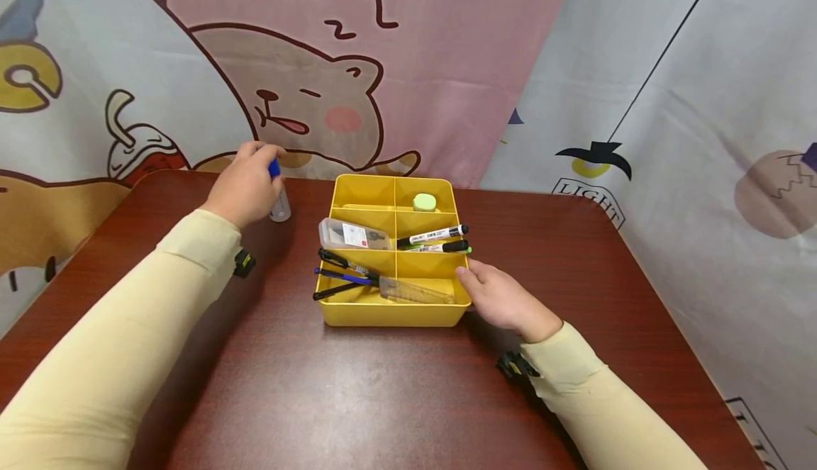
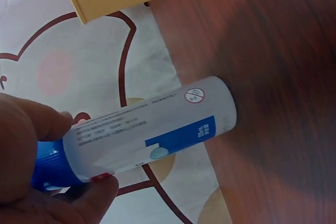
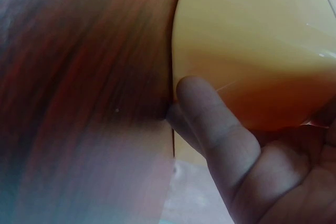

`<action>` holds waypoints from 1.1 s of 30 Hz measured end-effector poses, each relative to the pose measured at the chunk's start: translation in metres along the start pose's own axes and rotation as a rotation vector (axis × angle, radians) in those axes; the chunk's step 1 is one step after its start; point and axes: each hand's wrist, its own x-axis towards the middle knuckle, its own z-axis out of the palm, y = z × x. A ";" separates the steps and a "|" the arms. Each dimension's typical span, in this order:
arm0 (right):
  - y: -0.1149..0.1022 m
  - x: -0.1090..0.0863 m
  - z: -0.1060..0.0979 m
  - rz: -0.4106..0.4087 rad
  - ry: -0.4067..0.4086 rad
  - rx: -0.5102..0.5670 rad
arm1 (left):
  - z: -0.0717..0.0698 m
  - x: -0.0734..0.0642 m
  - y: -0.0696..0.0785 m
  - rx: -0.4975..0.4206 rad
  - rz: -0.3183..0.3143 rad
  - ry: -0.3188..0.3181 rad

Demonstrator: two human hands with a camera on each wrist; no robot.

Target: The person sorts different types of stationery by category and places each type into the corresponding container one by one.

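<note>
At the back left, my left hand (image 1: 245,183) pinches a glue bottle (image 2: 152,129) by its blue cap (image 2: 52,166) between thumb and fingers. The bottle's white body is upright, its base at or just above the table; contact cannot be told. A yellow divided storage box (image 1: 396,315) stands mid-table. My right hand (image 1: 501,296) grips the box's front right side, thumb at the rim and fingers against the outer wall (image 3: 236,35).
Inside the box are black-capped markers (image 1: 434,236), pens (image 1: 345,278), a clear ruler (image 1: 418,291), a clear plastic case (image 1: 354,235) and a pale green item (image 1: 424,203). A printed curtain (image 1: 459,101) hangs behind the brown table (image 1: 383,399).
</note>
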 end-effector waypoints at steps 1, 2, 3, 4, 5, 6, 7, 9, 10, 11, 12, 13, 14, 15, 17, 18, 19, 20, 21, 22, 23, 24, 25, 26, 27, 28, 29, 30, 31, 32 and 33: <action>0.000 0.000 0.000 0.001 0.000 -0.001 | 0.001 0.001 -0.001 -0.003 -0.002 0.001; 0.000 0.000 0.000 0.002 -0.001 0.000 | 0.002 0.002 -0.001 -0.004 -0.004 0.003; 0.000 0.000 0.000 0.004 -0.002 0.003 | 0.003 0.003 -0.002 -0.007 -0.007 0.003; 0.000 0.000 0.000 0.006 -0.002 0.005 | 0.004 0.004 -0.002 -0.009 -0.010 0.003; 0.000 0.000 -0.001 0.006 -0.003 0.007 | 0.004 0.005 -0.002 -0.012 -0.013 0.003; 0.000 0.000 -0.001 0.006 -0.003 0.010 | 0.005 0.005 -0.002 -0.015 -0.016 0.003; 0.000 0.000 -0.001 0.006 -0.004 0.012 | 0.005 0.006 -0.002 -0.019 -0.019 0.003; 0.000 0.000 -0.001 0.005 -0.003 0.015 | 0.006 0.007 -0.001 -0.021 -0.021 0.004; 0.000 0.000 -0.001 0.004 -0.002 0.013 | 0.006 0.007 -0.001 -0.019 -0.020 0.006; 0.000 0.000 -0.001 0.003 -0.001 0.011 | 0.006 0.007 0.000 -0.018 -0.019 0.007; 0.000 0.000 -0.001 0.003 0.000 0.010 | 0.006 0.007 0.000 -0.016 -0.018 0.008; 0.000 0.000 -0.001 0.002 0.001 0.008 | 0.006 0.007 0.001 -0.013 -0.016 0.009; 0.000 0.000 -0.001 0.002 0.003 0.008 | 0.007 0.007 0.001 -0.009 -0.015 0.010; 0.000 0.000 -0.001 0.001 0.006 0.004 | 0.007 0.007 0.002 -0.005 -0.014 0.010; 0.000 0.000 -0.001 0.000 0.010 0.003 | 0.007 0.006 0.002 -0.002 -0.012 0.010; 0.001 0.000 -0.001 -0.001 0.011 0.003 | 0.007 0.006 0.002 -0.001 -0.011 0.011; 0.001 0.000 -0.001 0.000 0.010 0.004 | 0.007 0.006 0.002 0.000 -0.010 0.011; 0.001 0.000 0.000 0.001 0.011 0.005 | 0.007 0.006 0.002 0.000 -0.009 0.011; 0.001 0.000 0.000 0.001 0.011 0.007 | 0.007 0.005 0.002 -0.002 -0.010 0.012; 0.001 0.000 0.000 0.003 0.009 0.010 | 0.007 0.005 0.002 -0.003 -0.012 0.011; 0.001 0.001 0.000 0.004 0.009 0.009 | 0.007 0.005 0.002 -0.002 -0.014 0.011; 0.001 0.001 0.000 0.004 0.010 0.007 | 0.007 0.005 0.001 -0.003 -0.015 0.011; 0.001 0.001 0.000 0.005 0.011 0.005 | 0.007 0.005 0.001 -0.004 -0.017 0.011; 0.001 0.001 0.000 0.004 0.013 0.000 | 0.007 0.005 0.001 -0.006 -0.018 0.011; 0.001 0.001 0.000 0.002 0.016 -0.005 | 0.007 0.005 0.001 -0.008 -0.020 0.011; 0.001 0.001 0.001 -0.002 0.019 -0.013 | 0.007 0.005 0.000 -0.010 -0.019 0.011; 0.001 0.001 0.001 -0.004 0.023 -0.020 | 0.007 0.005 0.000 -0.012 -0.018 0.015; 0.001 0.002 0.001 -0.006 0.025 -0.022 | 0.006 0.004 0.000 -0.016 -0.019 0.019; 0.001 0.002 0.001 -0.007 0.025 -0.023 | 0.006 0.004 0.000 -0.020 -0.018 0.026; 0.001 0.002 0.001 -0.008 0.024 -0.025 | 0.005 0.004 0.000 -0.022 -0.016 0.035; 0.001 0.002 0.001 -0.009 0.025 -0.025 | 0.005 0.004 0.000 -0.025 -0.014 0.044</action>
